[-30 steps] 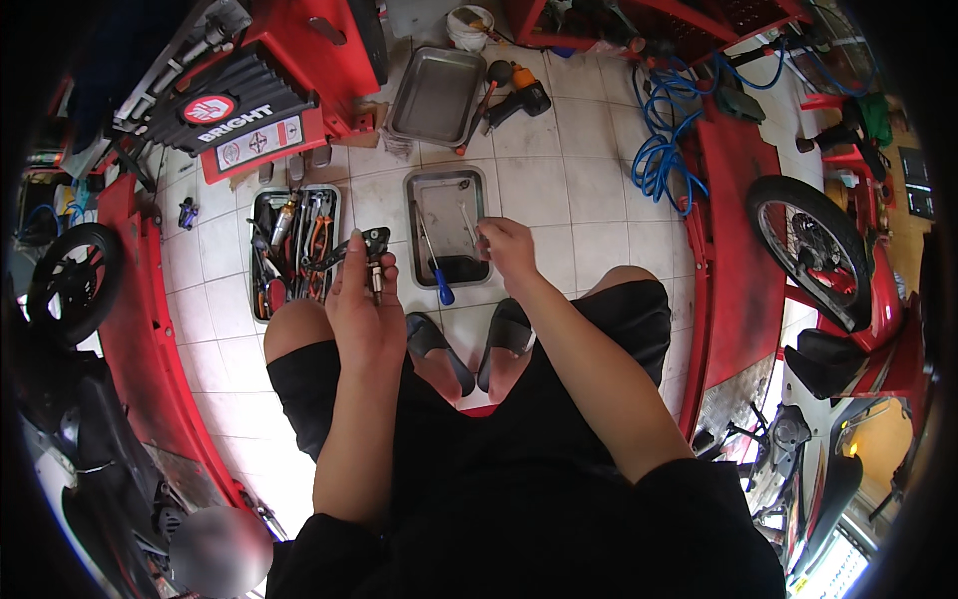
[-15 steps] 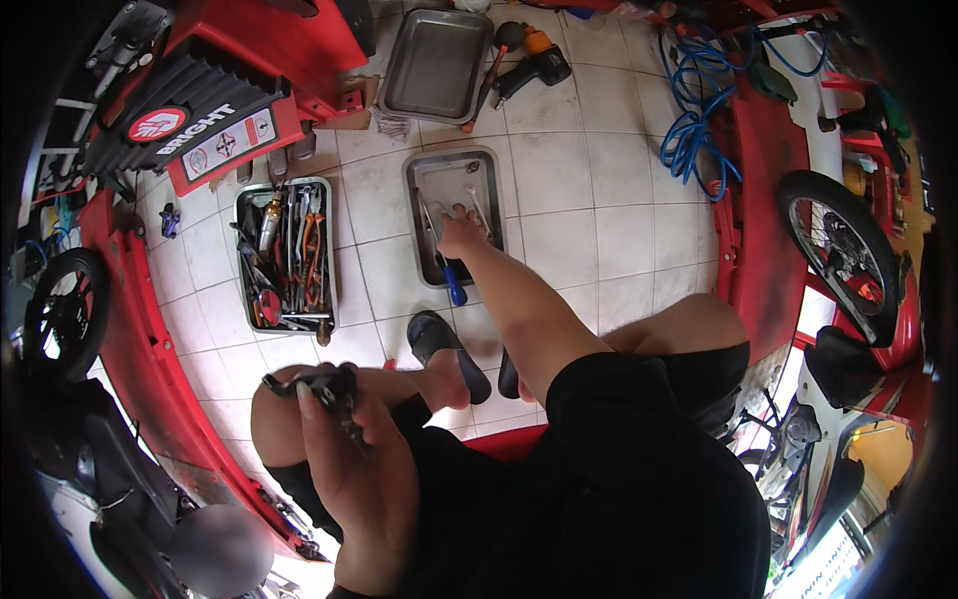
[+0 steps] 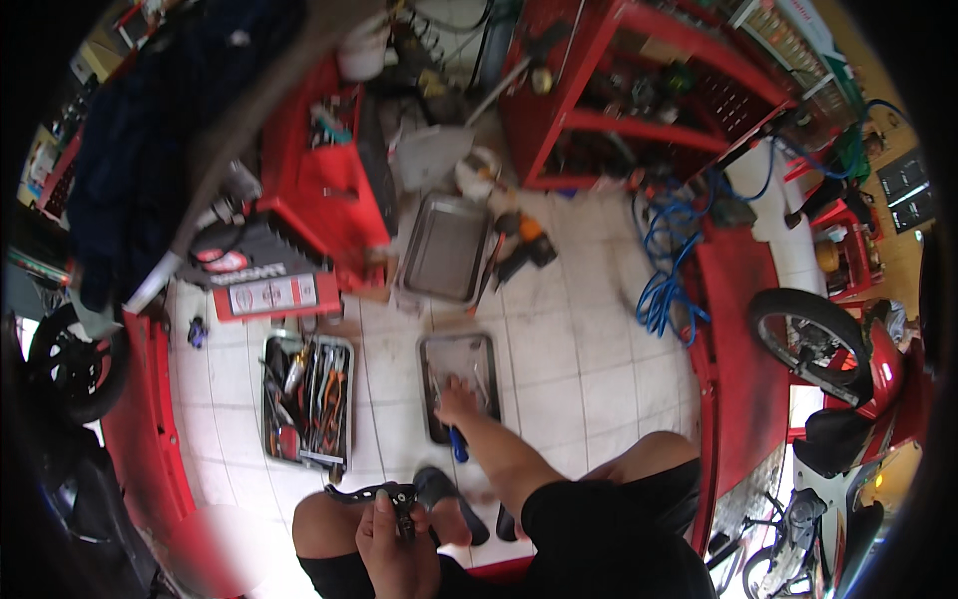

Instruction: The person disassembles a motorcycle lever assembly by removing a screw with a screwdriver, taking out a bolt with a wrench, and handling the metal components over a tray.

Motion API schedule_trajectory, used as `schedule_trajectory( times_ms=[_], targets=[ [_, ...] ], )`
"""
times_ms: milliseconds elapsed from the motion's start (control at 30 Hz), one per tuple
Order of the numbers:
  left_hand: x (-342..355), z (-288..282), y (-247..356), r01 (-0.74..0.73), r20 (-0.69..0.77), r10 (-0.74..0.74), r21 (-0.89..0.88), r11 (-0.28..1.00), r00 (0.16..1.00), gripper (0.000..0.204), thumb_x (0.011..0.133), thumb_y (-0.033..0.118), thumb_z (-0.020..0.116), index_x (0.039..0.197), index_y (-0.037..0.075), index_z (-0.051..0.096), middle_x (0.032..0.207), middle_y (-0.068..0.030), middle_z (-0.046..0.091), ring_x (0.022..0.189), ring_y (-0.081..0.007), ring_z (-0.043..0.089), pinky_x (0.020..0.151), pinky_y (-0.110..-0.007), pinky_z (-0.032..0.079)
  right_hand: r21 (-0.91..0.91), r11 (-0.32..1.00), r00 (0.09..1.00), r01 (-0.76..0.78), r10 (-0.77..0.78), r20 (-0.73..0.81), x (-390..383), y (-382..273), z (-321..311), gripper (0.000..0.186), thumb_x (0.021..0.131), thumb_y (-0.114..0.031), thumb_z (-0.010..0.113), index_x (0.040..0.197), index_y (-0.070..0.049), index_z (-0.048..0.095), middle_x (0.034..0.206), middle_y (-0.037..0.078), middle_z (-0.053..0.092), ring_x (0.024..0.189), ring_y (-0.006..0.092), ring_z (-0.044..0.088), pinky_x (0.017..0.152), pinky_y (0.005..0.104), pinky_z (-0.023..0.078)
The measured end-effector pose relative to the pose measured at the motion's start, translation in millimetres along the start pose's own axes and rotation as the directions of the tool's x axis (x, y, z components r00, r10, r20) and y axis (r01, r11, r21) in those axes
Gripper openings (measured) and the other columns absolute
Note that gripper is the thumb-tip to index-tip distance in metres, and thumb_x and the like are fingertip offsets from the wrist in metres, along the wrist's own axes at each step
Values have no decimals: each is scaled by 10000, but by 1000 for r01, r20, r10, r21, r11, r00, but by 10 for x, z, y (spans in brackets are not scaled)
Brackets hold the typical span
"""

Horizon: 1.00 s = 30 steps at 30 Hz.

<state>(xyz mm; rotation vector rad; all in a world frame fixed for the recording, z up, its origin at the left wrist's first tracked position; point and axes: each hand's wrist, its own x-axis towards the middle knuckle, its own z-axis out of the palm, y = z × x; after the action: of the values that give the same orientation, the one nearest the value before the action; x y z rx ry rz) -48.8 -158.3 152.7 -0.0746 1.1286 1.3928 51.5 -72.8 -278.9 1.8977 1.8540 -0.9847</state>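
A dark metal part with a long black arm, like a lever with its bracket, is gripped in my left hand (image 3: 397, 544), in front of my left knee. Its black bracket (image 3: 403, 499) sticks up past my thumb. My right hand (image 3: 458, 403) reaches down into a small grey metal tray (image 3: 496, 424), its fingers somewhat apart and blurred. By my right wrist, the blue handle of a screwdriver (image 3: 458, 445) rests at the tray's near edge; its shaft is mostly hidden by the hand. A thin metal tool (image 3: 480, 373) lies in the tray beyond my fingers.
Left of the small tray stands a tray of tools (image 3: 350, 399), packed with pliers and wrenches. Beyond lie a larger grey tray (image 3: 446, 250) and an orange-and-black power tool (image 3: 525, 246). A coiled blue hose (image 3: 667, 290) and red lift platforms (image 3: 743, 349) flank the right side.
My view has tipped up, so the floor things sit lower and the red shelving at the back shows. My right hand stays in the tray; my left hand still holds the dark part.
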Motion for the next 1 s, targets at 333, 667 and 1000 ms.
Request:
schedule_trajectory(
  times_ms=[333, 667, 1000],
  targets=[
    [39, 9, -473, 44, -83, -36, 96, 994, 996, 235, 963, 191, 594, 1043, -28, 617, 918, -63, 604, 788, -130, 555, 678, -244, 461, 129, 991, 994, -20, 6, 111, -121, 504, -381, 360, 823, -231, 612, 1128, -44, 656, 1256, 189, 573, 1172, 362, 560, 974, 454, 475],
    [27, -38, -449, 85, 49, -91, 112, 990, 995, 231, 981, 279, 564, 988, 51, 598, 874, -16, 601, 792, -95, 556, 669, -218, 449, -76, 982, 983, 172, -176, -44, -299, 808, -62, 364, 758, -176, 661, 1080, -13, 616, 1254, 143, 514, 1186, 351, 509, 919, 427, 508],
    [208, -81, -371, 31, 47, -35, 69, 997, 998, 228, 999, 242, 526, 1023, 22, 583, 887, -34, 610, 764, -108, 555, 714, -232, 443, -286, 936, 954, 206, -257, -154, -190, 433, 72, 351, 850, -172, 565, 1176, -66, 640, 1457, 83, 393, 1306, 273, 380, 1010, 467, 378]
  ],
)
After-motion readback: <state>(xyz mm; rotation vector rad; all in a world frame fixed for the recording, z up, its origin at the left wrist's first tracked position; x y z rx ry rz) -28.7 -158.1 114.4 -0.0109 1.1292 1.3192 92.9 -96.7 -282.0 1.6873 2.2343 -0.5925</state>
